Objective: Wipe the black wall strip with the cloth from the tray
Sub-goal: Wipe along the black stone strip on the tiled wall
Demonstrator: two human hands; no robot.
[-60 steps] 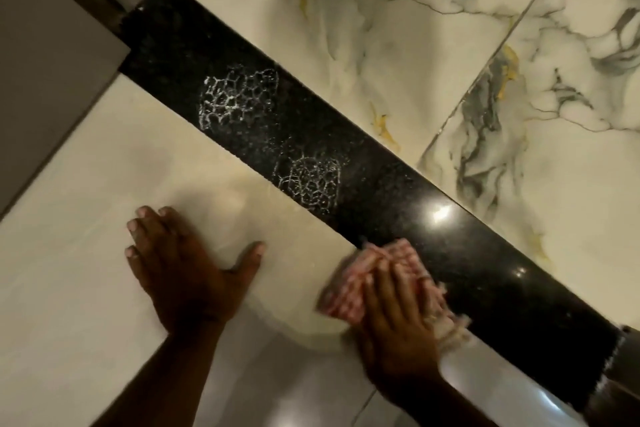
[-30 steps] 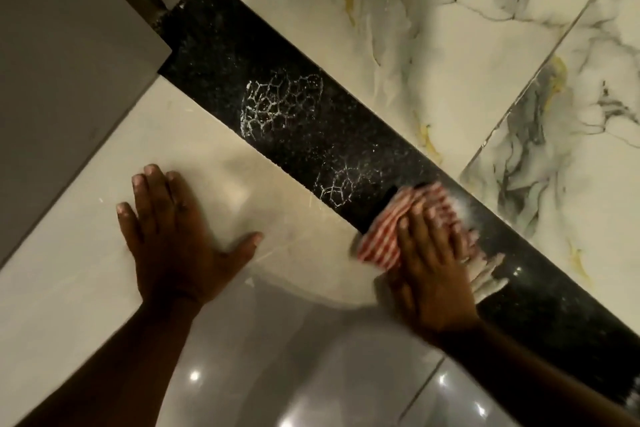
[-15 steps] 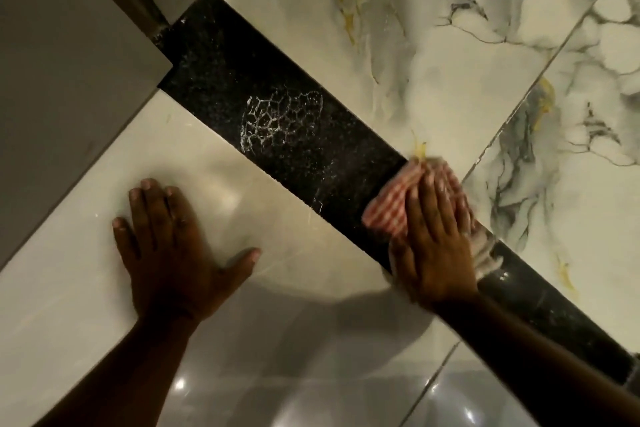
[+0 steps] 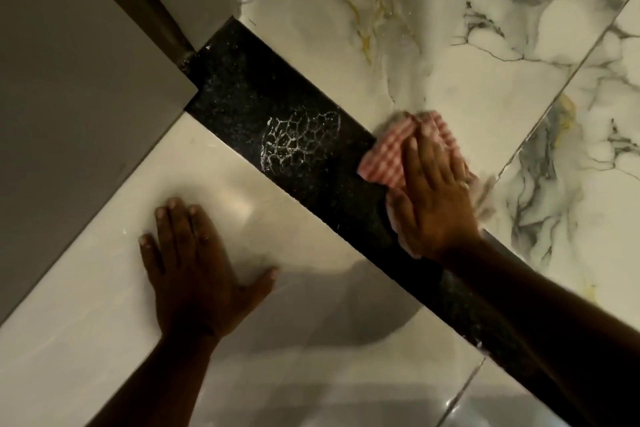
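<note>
The right hand is laid flat, fingers together and extended, pressing a red-checked cloth against the black strip; nothing is pinched, the cloth is simply held down under the palm and fingers. The cloth is seen at two o'clock from the frame's centre, straddling the strip's upper edge and spilling onto the veined marble tile beyond. Just beside it, toward ten o'clock, a white net-like patch of residue is left on the strip, not touched by the cloth. The left hand is spread flat on the pale tile at seven o'clock, well apart from the strip, apparently as a brace.

Several risks can be judged. Since the cloth is only pressed, it could be bunched or slipped out during a stroke. If the stroke drifts off the strip, residue may be smeared onto the marble. The white patch could be skipped altogether.
</note>
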